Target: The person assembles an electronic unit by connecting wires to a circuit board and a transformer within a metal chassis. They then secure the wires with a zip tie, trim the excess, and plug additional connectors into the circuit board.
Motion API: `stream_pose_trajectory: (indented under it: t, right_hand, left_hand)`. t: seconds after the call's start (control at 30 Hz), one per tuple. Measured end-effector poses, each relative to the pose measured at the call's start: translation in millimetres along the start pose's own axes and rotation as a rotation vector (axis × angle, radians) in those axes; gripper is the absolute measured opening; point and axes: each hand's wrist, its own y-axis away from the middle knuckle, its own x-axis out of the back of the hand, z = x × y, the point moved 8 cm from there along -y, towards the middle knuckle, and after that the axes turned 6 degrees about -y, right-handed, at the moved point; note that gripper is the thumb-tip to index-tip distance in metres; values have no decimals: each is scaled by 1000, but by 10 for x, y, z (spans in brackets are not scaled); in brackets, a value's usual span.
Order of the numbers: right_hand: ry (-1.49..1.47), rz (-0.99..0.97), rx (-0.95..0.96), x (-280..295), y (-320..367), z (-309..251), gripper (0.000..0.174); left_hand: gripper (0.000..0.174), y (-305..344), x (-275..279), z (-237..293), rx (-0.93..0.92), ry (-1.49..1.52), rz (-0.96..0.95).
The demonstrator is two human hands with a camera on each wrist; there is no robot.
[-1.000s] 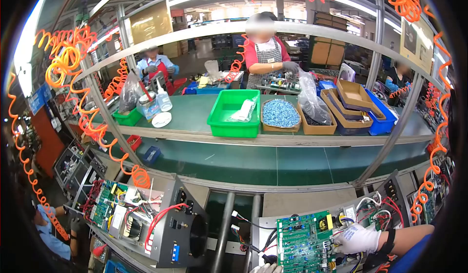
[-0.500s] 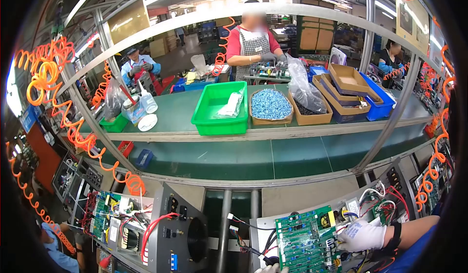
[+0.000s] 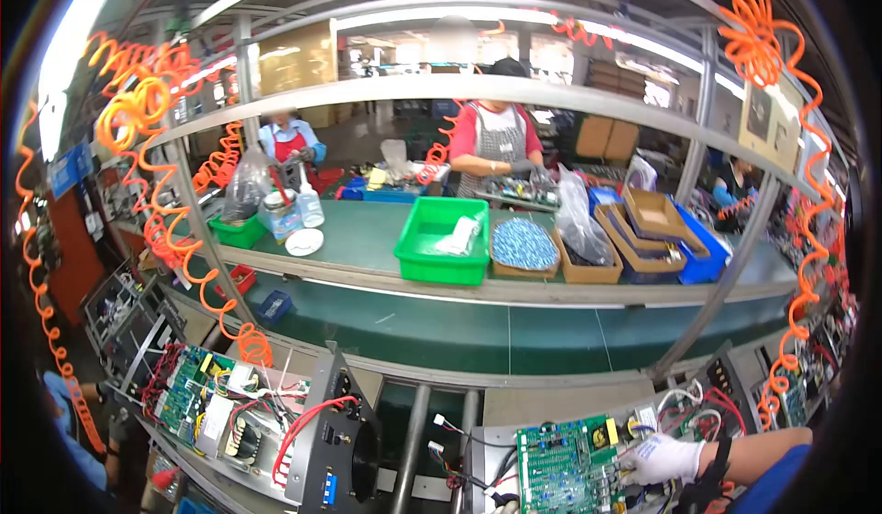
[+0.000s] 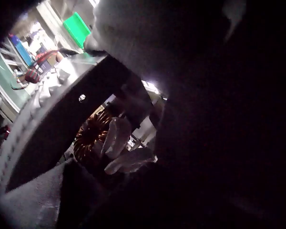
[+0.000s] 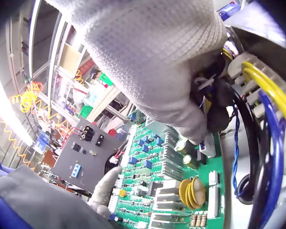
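Note:
A green circuit board (image 3: 565, 463) lies over an open metal chassis. At its right edge my white-gloved right hand (image 3: 666, 460) has its fingers curled at a connector; the right wrist view shows the glove (image 5: 157, 62) pinching a small white connector (image 5: 207, 84) beside the board's tall parts (image 5: 185, 145), its contact partly hidden. My left hand (image 3: 506, 508) barely shows at the bottom edge; in the right wrist view its gloved finger (image 5: 105, 187) lies along the board's edge. In the dark left wrist view, curled fingers (image 4: 121, 145) show below a plate, near a copper coil (image 4: 91, 136).
Another chassis with a grey fan panel (image 3: 322, 436) stands left, across metal rollers (image 3: 415, 440). Loose cables (image 3: 459, 436) lie between. Beyond are a green bin (image 3: 441, 271), a box of blue parts (image 3: 525, 244) and cartons. Orange coiled hoses (image 3: 184, 229) hang at the sides.
The head view has shifted, and less of my left hand shows at the bottom. My right hand stays at the board's right edge, with its fingers still curled there.

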Motion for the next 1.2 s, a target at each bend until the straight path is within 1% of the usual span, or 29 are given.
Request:
stream_pose_trajectory:
  t: [0.03,0.07,0.1,0.17,0.2,0.23,0.3,0.33,0.37,0.4,0.43,0.47,0.5,0.57,0.6,0.63,0.7,0.73,0.77,0.8,0.83,0.9,0.93,0.97,1.03,1.1,1.17,1.2]
  right_hand:
    - [54,32,33,-74,-45,79,41]
    - [58,-68,-43,-17,-20,13,42]
    - [63,-73,-37,56,-10,-3,42]
    - [11,-103,16,67,7,-52,44]
    - [19,-108,6,60,-1,-21,44]
    - [-15,-118,-1,64,-13,-37,44]
    - [27,-163,-43,56,-28,-56,41]
    - [44,-130,-41,43,-28,-39,40]
    - [18,-140,-53,40,-31,-37,40]
    - [-5,-152,-75,56,-34,-48,39]
    - [-29,-168,-94,35,-27,-48,38]
    - [-53,-114,-60,46,-23,-57,36]
    - [-67,-128,-65,12,-43,-24,36]
    - [12,-90,-15,-19,-72,-37,34]
    - [-9,-154,-49,-39,-67,-26,31]
    - [-21,-142,-43,-15,-57,-37,30]
    - [-91,-100,-41,54,-51,-59,30]
    - [-87,-145,-53,40,-65,-35,30]
    - [-80,-183,-66,-9,-110,-6,30]
    - [80,-58,110,-63,-183,-24,36]
    - [-12,-12,48,-124,-197,87,37]
    - [-9,-138,-121,13,-171,13,38]
    - [-40,-93,-147,-15,-174,67,37]
    - [-123,13,-90,103,-117,-7,30]
    - [2,34,13,124,-65,-124,30]
    - [12,43,20,91,-22,-118,31]
    - [-118,-6,-45,125,44,-139,32]
    - [-108,49,-53,100,49,-100,30]
  left_hand:
    - [49,126,-123,-100,17,109,-3]
    - [48,213,-288,-141,-13,20,-88]
    - [48,202,-307,-145,-5,16,-85]
    - [46,221,-350,-196,133,199,-106]
    - [45,242,-375,-221,199,292,-131]
    - [45,265,-393,-205,200,293,-168]
    - [43,287,-364,-305,333,405,-126]
    - [39,223,-279,-260,298,369,-127]
    - [39,131,-214,-247,299,375,-157]
    - [38,-83,-41,-42,50,34,-169]
    - [37,-154,38,138,-206,-301,-178]
    - [35,-127,35,172,-293,-319,-186]
    - [35,-142,33,156,-290,-310,-204]
    - [34,-169,51,202,-309,-331,-255]
    - [35,-220,81,220,-267,-280,-278]
    - [35,-196,96,237,-272,-272,-288]
    - [36,-214,89,229,-270,-308,-269]
    - [36,-168,94,214,-268,-318,-168]
    - [33,194,-156,-160,157,193,-95]
    - [33,-12,-44,-25,-40,-55,-43]
    - [33,-140,55,154,-226,-298,4]
    - [34,55,-92,-101,110,170,-16]
    - [38,150,-141,-151,158,242,5]
    - [47,128,-121,-135,133,252,-64]
    - [58,-93,47,185,-253,-234,-298]
    - [60,-176,98,270,-257,-213,-277]
    - [63,-133,89,216,-265,-214,-294]
    - [63,-135,68,178,-249,-203,-329]
